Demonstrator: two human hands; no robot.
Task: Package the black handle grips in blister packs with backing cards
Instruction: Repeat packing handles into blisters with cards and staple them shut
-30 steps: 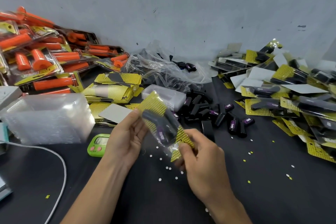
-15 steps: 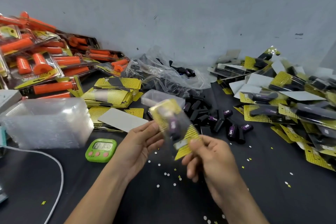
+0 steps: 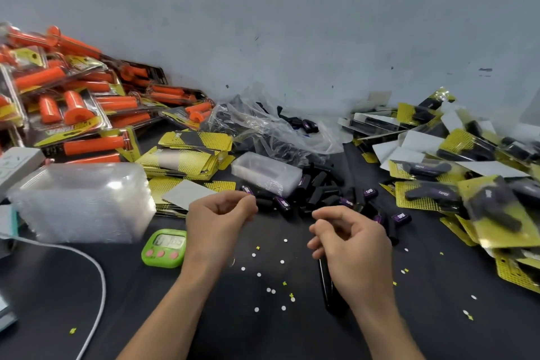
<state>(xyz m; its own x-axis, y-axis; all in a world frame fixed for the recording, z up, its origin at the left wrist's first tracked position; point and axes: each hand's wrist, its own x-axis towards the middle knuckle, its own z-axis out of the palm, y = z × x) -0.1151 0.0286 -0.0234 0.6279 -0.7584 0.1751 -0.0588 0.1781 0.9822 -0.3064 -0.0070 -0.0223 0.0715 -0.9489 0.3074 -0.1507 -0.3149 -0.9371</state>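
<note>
Above the dark table [image 3: 438, 316] both my hands hang empty. My left grip [image 3: 219, 219] has its fingers loosely curled, thumb and forefinger tips close together on nothing, and my right grip [image 3: 350, 242] is loosely curled too, knuckles up, holding nothing. Under my right wrist a slim black object [image 3: 327, 289] lies on the table; I cannot tell what it is. Small white and yellow punched dots [image 3: 257, 275] are scattered between and below my wrists. Just left of my left wrist sits a green timer [image 3: 165, 247], with a white cable [image 3: 102, 286] curving past it.

Just beyond my fingers lie the loose black handle grips [image 3: 321, 193] — purple labels showing — heaped beside a small stack of clear blister shells [image 3: 267, 172]. A bigger stack of clear shells [image 3: 84, 202] stands at the left, with yellow backing cards [image 3: 187, 158] piled behind it. To the right is a heap of finished packs [image 3: 432, 172] — at its near edge a blurred pack [image 3: 496, 213] shows a black grip on yellow card. Orange-handled packs [image 3: 73, 114] pile up far left against the wall [image 3: 292, 23], and a crumpled clear bag [image 3: 263, 126] lies at the back.
</note>
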